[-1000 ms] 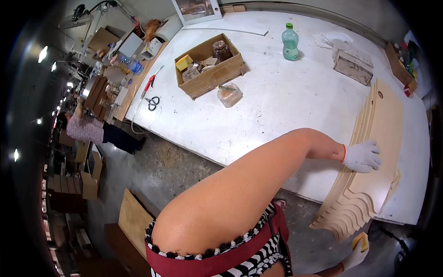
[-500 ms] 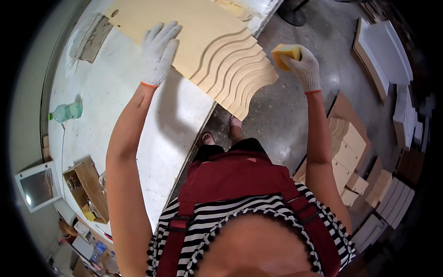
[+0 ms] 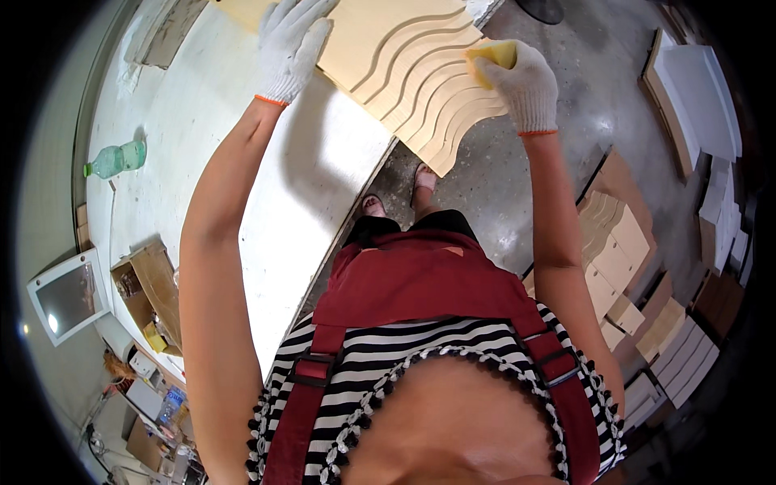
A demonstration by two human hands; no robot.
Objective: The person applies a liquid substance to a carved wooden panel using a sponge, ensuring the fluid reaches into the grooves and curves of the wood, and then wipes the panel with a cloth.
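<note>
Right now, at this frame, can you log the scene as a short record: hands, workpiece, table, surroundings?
Left hand: white-gloved, laid over the boards, fingers partly cut off by the picture's top edge
Right hand: white-gloved, gripping a yellow sponge at the wavy edges; contact unclear
Workpiece: fanned pale wooden boards, wavy ends overhanging the table
Table: white table bearing a green-capped plastic bottle and an open cardboard box
Right side: more wavy-edged panels

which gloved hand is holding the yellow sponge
The right hand: its fingers and thumb grip the sponge beside the wavy ends of the stacked boards. The left hand has its fingers extended over the boards and no sponge.
</note>
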